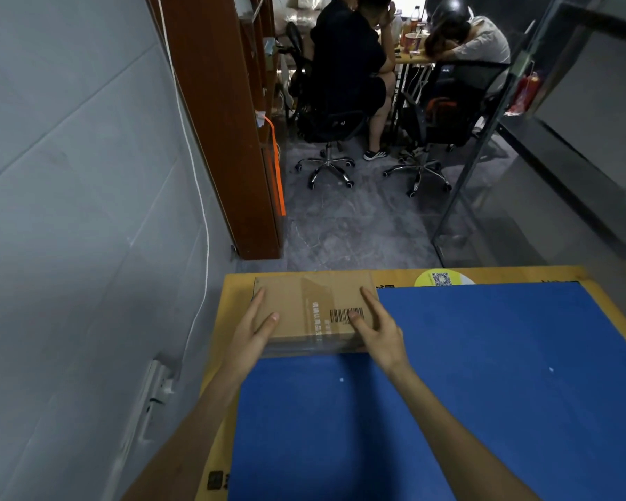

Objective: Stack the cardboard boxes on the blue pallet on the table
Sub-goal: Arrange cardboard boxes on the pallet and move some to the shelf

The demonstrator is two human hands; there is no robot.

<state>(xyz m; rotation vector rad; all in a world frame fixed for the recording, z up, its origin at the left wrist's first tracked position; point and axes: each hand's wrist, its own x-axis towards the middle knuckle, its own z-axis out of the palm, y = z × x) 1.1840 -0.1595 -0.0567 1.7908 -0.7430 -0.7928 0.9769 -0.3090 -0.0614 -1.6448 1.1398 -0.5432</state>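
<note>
A flat cardboard box [311, 305] with clear tape and a barcode lies at the far left corner of the blue pallet [467, 374], which covers most of the yellow-brown table [219, 341]. My left hand [255, 329] lies against the box's left side, fingers straight along the edge and thumb on top. My right hand [378, 329] lies against its right side, fingers straight and thumb resting near the barcode. Both hands press the box between them.
A grey wall runs along the left with a white cable [205, 226] and a socket strip [156, 392]. A brown wooden shelf [228, 121] stands beyond the table. Two people sit on office chairs [331, 164] at a far desk. A glass partition [542, 139] stands on the right.
</note>
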